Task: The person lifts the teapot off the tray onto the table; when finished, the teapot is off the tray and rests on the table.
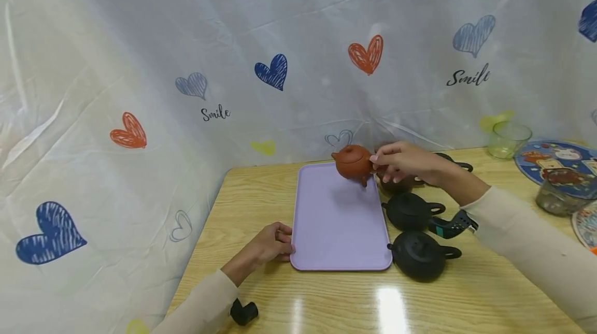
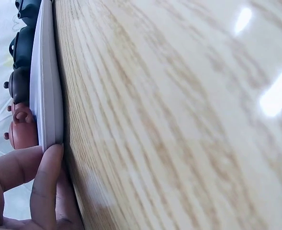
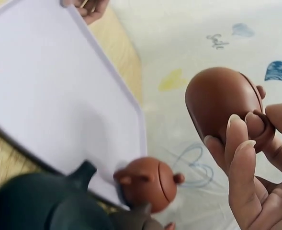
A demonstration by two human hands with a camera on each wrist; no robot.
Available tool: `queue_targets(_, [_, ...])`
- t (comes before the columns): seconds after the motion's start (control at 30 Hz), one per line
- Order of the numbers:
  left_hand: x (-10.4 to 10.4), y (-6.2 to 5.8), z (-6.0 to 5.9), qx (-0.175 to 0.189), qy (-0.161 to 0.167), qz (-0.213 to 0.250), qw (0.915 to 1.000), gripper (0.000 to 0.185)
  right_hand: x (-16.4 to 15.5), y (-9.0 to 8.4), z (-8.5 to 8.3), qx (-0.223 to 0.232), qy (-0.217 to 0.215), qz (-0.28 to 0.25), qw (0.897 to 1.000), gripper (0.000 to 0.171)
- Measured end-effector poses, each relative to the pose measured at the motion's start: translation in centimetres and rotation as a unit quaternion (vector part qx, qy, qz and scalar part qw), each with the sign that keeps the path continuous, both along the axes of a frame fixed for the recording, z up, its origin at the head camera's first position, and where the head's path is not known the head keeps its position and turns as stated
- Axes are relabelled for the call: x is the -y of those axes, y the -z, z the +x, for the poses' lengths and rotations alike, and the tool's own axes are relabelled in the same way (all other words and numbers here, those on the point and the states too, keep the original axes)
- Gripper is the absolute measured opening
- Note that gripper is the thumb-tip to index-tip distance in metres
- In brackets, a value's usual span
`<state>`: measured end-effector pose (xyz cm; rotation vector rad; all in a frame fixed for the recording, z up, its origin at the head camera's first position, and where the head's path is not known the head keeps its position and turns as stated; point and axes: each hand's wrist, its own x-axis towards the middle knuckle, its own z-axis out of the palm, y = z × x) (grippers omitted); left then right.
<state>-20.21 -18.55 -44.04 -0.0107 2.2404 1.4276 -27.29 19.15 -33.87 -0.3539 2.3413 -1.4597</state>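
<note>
My right hand (image 1: 396, 160) holds a reddish-brown clay teapot (image 1: 353, 162) in the air over the far end of a lilac tray (image 1: 340, 220). In the right wrist view its fingers (image 3: 239, 148) pinch the handle of that teapot (image 3: 222, 103). My left hand (image 1: 272, 243) grips the tray's near left corner, and its thumb (image 2: 45, 177) lies against the tray edge (image 2: 47, 86). A darker brown teapot (image 1: 396, 184) sits on the table right under my right hand; the right wrist view shows this brown teapot (image 3: 148, 184) beside the tray's far corner.
Two black teapots (image 1: 410, 211) (image 1: 420, 255) stand along the tray's right side, with another (image 1: 454, 163) behind my right wrist. A green glass (image 1: 508, 140), patterned plates (image 1: 559, 160) and a glass bowl (image 1: 557, 197) sit at far right. A hearts-printed sheet closes off the back and left.
</note>
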Motion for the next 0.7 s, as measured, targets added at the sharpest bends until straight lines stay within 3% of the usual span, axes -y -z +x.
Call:
queue_targets(0.23, [-0.1,-0.1,0.0,0.001,0.0,0.0,1.0,0.048,-4.6,0.4,1.5,-0.009,-0.013,0.023,1.0,0.034])
queue_targets(0.7, [-0.1,0.0,0.0,0.0,0.002,0.003,1.0,0.048,-13.3,3.2,4.2,0.007,-0.046,0.037,0.998,0.029])
